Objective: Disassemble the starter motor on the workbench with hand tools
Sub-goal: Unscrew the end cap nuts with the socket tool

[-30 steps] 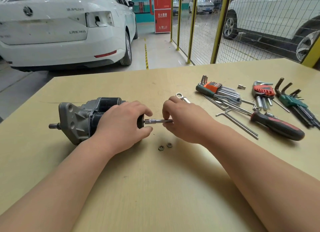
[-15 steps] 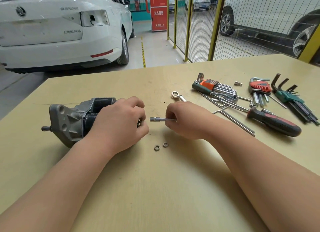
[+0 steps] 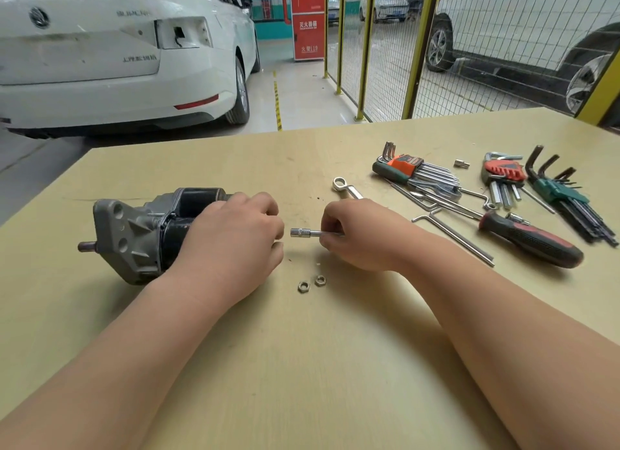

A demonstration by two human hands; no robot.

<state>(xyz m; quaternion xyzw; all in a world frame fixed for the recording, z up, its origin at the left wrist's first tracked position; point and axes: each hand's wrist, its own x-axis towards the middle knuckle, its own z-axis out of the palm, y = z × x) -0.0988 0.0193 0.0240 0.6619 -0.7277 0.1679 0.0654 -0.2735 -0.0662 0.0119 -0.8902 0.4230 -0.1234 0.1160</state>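
starter motor (image 3: 141, 234) lies on its side at the counter's (image 3: 302, 365) left, shaft pointing left. left hand (image 3: 231, 245) grips its black rear end. right hand (image 3: 359, 234) pinches a thin socket driver (image 3: 303, 232), tip just clear of the left hand. two nuts (image 3: 303, 286) lie just in front. a red cabinet (image 3: 308, 20) behind reads "119" under chinese characters. an orange holder (image 3: 404, 166), a red holder (image 3: 503, 171) and a green holder (image 3: 557, 189) at right carry hex keys.
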